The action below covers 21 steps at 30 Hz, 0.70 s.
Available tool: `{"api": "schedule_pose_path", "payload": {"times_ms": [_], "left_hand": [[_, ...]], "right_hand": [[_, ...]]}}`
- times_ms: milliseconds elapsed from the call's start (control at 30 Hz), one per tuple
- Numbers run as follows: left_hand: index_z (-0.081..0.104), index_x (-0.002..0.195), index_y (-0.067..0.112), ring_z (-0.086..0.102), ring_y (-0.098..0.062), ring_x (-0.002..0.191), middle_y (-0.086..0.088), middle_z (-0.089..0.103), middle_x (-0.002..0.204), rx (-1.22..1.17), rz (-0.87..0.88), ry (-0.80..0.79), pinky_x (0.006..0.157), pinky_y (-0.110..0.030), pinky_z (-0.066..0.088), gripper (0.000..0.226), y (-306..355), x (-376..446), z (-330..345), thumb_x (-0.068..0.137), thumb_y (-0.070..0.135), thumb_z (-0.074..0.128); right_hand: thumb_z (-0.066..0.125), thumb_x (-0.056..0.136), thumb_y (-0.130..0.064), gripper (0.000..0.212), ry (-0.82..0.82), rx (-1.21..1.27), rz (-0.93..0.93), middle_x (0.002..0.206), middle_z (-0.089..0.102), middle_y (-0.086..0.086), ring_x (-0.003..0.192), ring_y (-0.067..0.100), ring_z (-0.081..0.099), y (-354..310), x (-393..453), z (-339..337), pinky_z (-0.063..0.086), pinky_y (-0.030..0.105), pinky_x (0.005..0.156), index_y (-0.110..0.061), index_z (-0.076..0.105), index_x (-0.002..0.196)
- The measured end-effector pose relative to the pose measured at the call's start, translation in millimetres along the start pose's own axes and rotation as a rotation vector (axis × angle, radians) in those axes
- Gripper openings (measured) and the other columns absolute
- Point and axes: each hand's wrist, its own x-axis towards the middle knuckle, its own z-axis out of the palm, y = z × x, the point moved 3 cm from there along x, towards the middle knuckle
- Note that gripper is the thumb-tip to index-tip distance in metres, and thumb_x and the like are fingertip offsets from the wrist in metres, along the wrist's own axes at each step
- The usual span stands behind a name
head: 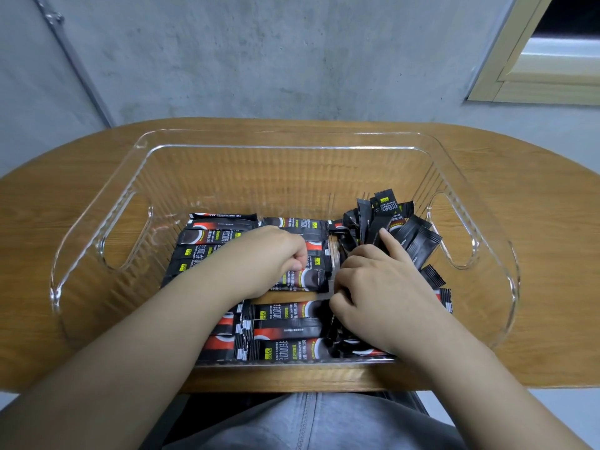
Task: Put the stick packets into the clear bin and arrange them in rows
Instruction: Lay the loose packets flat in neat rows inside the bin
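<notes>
Working inside the clear bin (285,147), our left hand (259,261) pinched a flat packet (305,279) while our right hand (376,287) gripped the loose bundle (389,222), best kept square.

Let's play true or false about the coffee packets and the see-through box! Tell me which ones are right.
1. The clear bin sits on a wooden table. True.
2. The flat rows of packets lie on the left and middle of the bin floor. True.
3. The jumbled pile of packets is outside the bin. False: it is inside, at the right end.
4. Both hands are above the bin's rim, holding nothing. False: the left hand and right hand both reach down among the packets.
5. The packets are mostly white. False: they are mostly black with red and yellow marks.
</notes>
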Motion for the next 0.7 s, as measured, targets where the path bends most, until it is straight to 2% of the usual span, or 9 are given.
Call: {"api": "schedule_pose_path", "payload": {"times_ms": [133,167,267,333,433,533,700], "left_hand": [[0.057,0.101,0.022,0.049,-0.013,0.097,0.007,0.054,0.095,0.102,0.064,0.018,0.084,-0.034,0.045,0.01,3,1,3,0.097,0.024,0.048],[0.056,0.099,0.022,0.047,-0.012,0.098,0.009,0.053,0.097,0.131,0.1,0.048,0.085,-0.034,0.044,0.007,3,2,3,0.097,0.023,0.049],[0.05,0.091,0.026,0.044,-0.009,0.096,0.014,0.045,0.095,0.099,0.161,0.115,0.086,-0.032,0.042,0.007,5,-1,-4,0.093,0.03,0.054],[0.051,0.091,0.027,0.044,-0.007,0.094,0.015,0.045,0.093,0.075,0.16,0.045,0.085,-0.03,0.042,0.017,4,-4,-7,0.087,0.039,0.062],[0.052,0.097,0.029,0.045,-0.008,0.098,0.015,0.045,0.093,0.215,0.136,-0.097,0.084,-0.027,0.04,0.029,6,-8,-4,0.08,0.046,0.067],[0.049,0.104,0.03,0.045,-0.009,0.104,0.016,0.041,0.094,0.31,0.137,-0.072,0.087,-0.027,0.035,0.03,8,-10,-3,0.083,0.045,0.064],[0.046,0.101,0.03,0.046,-0.011,0.101,0.015,0.046,0.094,0.286,0.137,-0.028,0.09,-0.03,0.037,0.025,7,-10,-2,0.084,0.038,0.062]], "right_hand": [[0.013,0.074,-0.04,0.061,-0.103,-0.007,-0.026,0.08,0.066,-0.004,0.101,0.019,0.056,-2,0,-5,-0.002,0.039,0.112,-0.017,0.069,0.075],[0.013,0.074,-0.04,0.061,-0.099,-0.004,-0.024,0.08,0.066,-0.004,0.101,0.019,0.056,-2,0,-5,-0.003,0.039,0.112,-0.017,0.07,0.075],[0.019,0.075,-0.039,0.055,-0.086,-0.006,-0.009,0.074,0.066,-0.003,0.095,0.02,0.059,-2,0,-4,0.002,0.041,0.111,-0.016,0.069,0.069],[0.022,0.076,-0.038,0.053,-0.05,-0.012,-0.017,0.071,0.066,-0.003,0.092,0.021,0.06,0,0,0,0.005,0.042,0.11,-0.016,0.069,0.066],[0.028,0.075,-0.037,0.046,0.003,-0.015,0.0,0.063,0.063,-0.004,0.084,0.021,0.062,0,1,2,0.012,0.044,0.109,-0.016,0.067,0.059],[0.031,0.074,-0.036,0.042,0.043,-0.019,-0.002,0.058,0.059,-0.005,0.079,0.02,0.061,1,0,4,0.016,0.045,0.107,-0.017,0.064,0.055],[0.031,0.074,-0.035,0.043,0.069,-0.012,-0.004,0.059,0.059,-0.005,0.079,0.02,0.061,1,0,4,0.014,0.044,0.108,-0.016,0.064,0.055]]}}
